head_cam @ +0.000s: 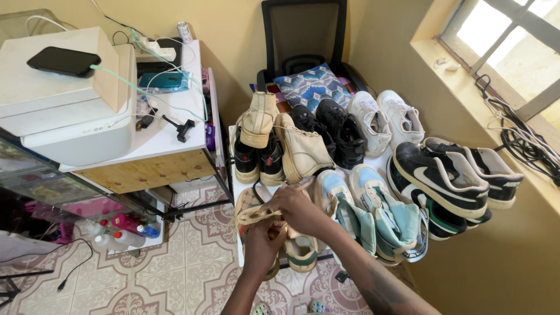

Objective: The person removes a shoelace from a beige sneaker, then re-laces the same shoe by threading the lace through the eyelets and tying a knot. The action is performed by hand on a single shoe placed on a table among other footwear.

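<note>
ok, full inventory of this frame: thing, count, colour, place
beige shoe: 1, tan, held in both hands
beige boots: 2, cream, shelf back left
black sneakers: 2, back centre
white sneakers: 2, back right
light-blue sneakers: 2, front centre
black-and-white sneakers: 2, right
patterned cushion: 1, blue, on chair
printer: 1, white, desk left
phone: 1, black, atop printer
left hand: under shoe
right hand: on shoe

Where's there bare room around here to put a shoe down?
The patterned floor tiles left of both hands, between the bottles and the shoe rack, are bare. The white tabletop has a small bare strip by the black clip. The rack is crowded with shoes, and the chair holds a cushion.
</note>
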